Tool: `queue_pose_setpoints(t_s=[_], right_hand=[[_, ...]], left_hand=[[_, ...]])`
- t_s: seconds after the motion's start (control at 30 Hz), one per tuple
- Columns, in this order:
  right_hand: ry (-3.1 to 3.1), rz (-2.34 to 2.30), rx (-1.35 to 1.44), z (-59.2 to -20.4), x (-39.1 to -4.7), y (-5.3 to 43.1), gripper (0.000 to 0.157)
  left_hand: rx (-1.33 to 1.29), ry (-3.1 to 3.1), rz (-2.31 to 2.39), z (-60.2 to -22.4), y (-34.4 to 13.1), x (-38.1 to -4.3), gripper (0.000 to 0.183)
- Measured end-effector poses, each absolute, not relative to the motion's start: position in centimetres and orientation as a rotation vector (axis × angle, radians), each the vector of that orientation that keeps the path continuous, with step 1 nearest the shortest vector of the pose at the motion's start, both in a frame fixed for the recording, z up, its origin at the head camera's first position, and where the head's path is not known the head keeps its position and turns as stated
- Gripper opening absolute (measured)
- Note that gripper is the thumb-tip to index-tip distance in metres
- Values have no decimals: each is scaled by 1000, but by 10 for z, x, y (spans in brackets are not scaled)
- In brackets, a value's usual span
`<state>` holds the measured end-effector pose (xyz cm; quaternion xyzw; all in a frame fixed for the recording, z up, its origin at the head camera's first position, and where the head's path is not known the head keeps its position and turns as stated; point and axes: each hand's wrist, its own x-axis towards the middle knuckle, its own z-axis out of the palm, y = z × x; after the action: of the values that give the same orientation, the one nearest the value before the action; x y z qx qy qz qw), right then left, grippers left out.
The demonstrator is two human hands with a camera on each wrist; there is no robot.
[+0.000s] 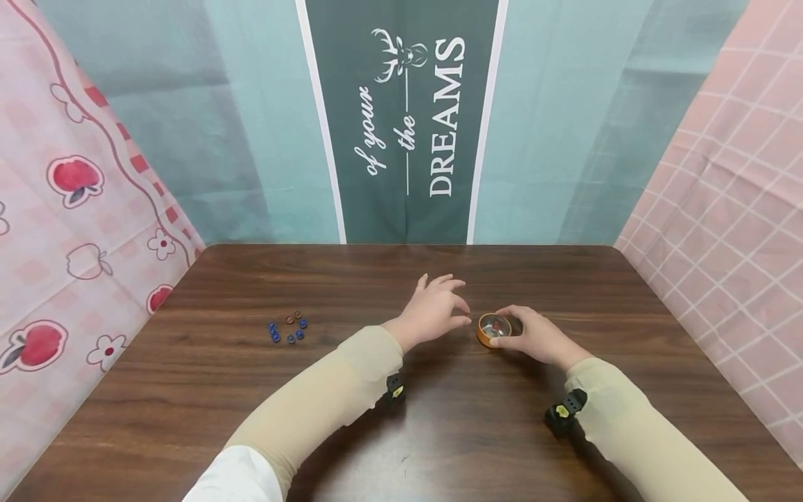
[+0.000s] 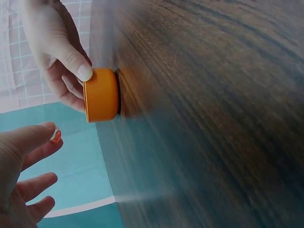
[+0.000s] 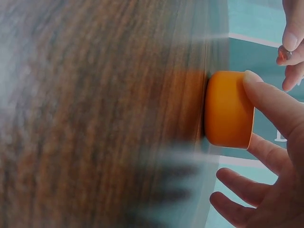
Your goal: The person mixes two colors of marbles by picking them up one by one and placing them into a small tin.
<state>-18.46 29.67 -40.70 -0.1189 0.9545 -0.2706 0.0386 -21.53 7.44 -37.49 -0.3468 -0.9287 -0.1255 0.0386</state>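
My left hand [image 1: 433,312] is raised just left of the small orange bowl [image 1: 484,337]. Between its thumb and forefinger it pinches a small clear-and-orange glass marble [image 2: 57,136], seen in both wrist views; the other fingers are spread. On the bowl's far side, my right hand [image 1: 537,337] grips the rim with thumb and forefinger, its remaining fingers held off the wall. The bowl stands upright on the table, with a shiny metal inside. At its bottom lies something small and red [image 1: 497,325].
To the left on the brown wooden table [image 1: 351,279] lies a loose cluster of small round pieces, several blue [image 1: 300,335] and two brownish [image 1: 290,320]. A teal curtain [image 1: 552,139] hangs behind the table, with pink patterned cloth on both sides.
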Motion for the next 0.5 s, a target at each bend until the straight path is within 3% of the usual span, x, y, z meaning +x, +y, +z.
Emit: queue_pose_setpoints(t_s=[0.5], right_hand=[[2923,-798,-387,-405,-186,295,60]], left_hand=[[-1107,-2845,-279,-373,95,-210,20]])
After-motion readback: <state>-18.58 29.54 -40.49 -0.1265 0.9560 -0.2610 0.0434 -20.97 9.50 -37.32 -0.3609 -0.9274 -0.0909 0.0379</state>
